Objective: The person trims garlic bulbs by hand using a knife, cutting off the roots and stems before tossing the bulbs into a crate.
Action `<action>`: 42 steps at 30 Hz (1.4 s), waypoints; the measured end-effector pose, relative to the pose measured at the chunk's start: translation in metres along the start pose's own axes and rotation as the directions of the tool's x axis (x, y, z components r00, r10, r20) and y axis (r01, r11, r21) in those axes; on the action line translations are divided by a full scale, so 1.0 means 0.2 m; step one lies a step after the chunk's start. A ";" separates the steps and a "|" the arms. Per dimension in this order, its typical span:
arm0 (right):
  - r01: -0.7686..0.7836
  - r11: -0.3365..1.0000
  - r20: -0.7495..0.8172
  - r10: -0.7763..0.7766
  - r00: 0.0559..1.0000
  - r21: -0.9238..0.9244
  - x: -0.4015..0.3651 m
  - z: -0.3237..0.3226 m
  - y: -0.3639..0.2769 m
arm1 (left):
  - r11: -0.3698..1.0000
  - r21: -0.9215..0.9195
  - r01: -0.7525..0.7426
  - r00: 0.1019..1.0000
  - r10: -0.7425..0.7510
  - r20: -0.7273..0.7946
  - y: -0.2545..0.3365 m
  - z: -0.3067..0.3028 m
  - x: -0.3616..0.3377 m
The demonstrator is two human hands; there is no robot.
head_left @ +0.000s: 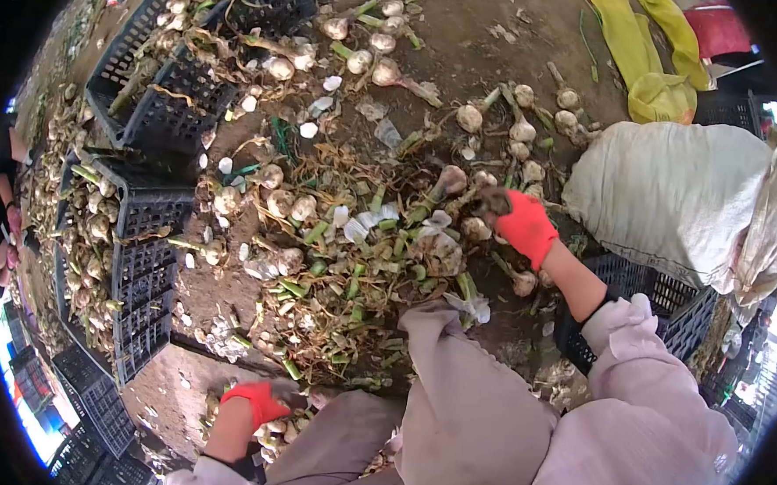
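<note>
Garlic bulbs (279, 203) with stalks and roots lie across the dirt floor, around a heap of cut stems and dry leaves (352, 276). My right hand (523, 225), in a red glove with bare-looking fingertips, reaches into the bulbs right of the heap. Its fingers are curled round something I cannot make out, close to a bulb (475, 229). Low on the left, my left hand (261, 403), also red-gloved, is by my leg above a pile of bulbs (275, 437). Its fingers are smeared and partly hidden, so its grip is unclear.
Black crates (145, 269) holding garlic stand on the left, with another crate (189, 100) at upper left. On the right a white sack (672, 200) rests on a black crate (645, 287). Yellow cloth (639, 62) lies at upper right. Another person's hands (6, 240) show at the far left.
</note>
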State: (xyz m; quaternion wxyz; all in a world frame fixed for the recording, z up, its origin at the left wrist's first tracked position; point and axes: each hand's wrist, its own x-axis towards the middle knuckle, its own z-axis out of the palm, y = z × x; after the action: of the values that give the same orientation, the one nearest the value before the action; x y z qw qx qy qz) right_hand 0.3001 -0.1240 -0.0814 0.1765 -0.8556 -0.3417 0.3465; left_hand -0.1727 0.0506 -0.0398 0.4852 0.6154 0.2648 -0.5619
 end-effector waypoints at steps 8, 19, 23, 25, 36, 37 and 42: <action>0.102 0.978 0.126 -0.079 0.989 -0.182 0.51 0.24 -0.07 | 0.983 -0.169 -0.079 0.911 0.002 -0.413 0.60 -0.30 0.14; 0.377 0.629 0.014 -0.525 0.851 0.680 -0.09 0.15 -0.58 | 0.188 -0.571 -0.799 0.596 0.381 -0.707 0.96 -0.48 0.31; -0.181 0.053 0.185 -0.460 0.869 0.982 -0.17 0.10 -0.58 | -0.207 -0.606 -0.768 0.483 0.435 -0.760 0.93 -0.32 0.24; -0.167 0.074 0.183 -0.433 0.883 0.983 -0.18 0.18 -0.53 | -0.118 -0.531 -0.839 0.465 0.350 -0.813 0.96 -0.26 0.20; -0.234 0.074 0.245 -0.246 0.938 0.969 -0.25 0.14 -0.44 | 0.049 -0.269 -0.962 0.270 0.017 -0.963 0.94 -0.19 0.15; -0.224 0.125 0.249 -0.254 0.935 0.967 -0.26 0.11 -0.50 | 0.031 -0.263 -0.964 0.262 -0.018 -0.965 0.93 -0.19 0.16; -0.121 0.195 0.176 -0.300 0.937 0.973 -0.21 0.27 -0.27 | -0.279 -0.348 -0.895 0.375 -0.052 -0.925 0.86 -0.18 0.14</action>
State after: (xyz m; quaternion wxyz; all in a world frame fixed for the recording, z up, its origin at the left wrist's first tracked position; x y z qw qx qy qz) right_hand 0.2145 -0.1125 -0.0699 0.6374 -0.4562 -0.1193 0.6094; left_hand -0.0017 0.0100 -0.0184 0.7997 0.2862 0.4103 0.3319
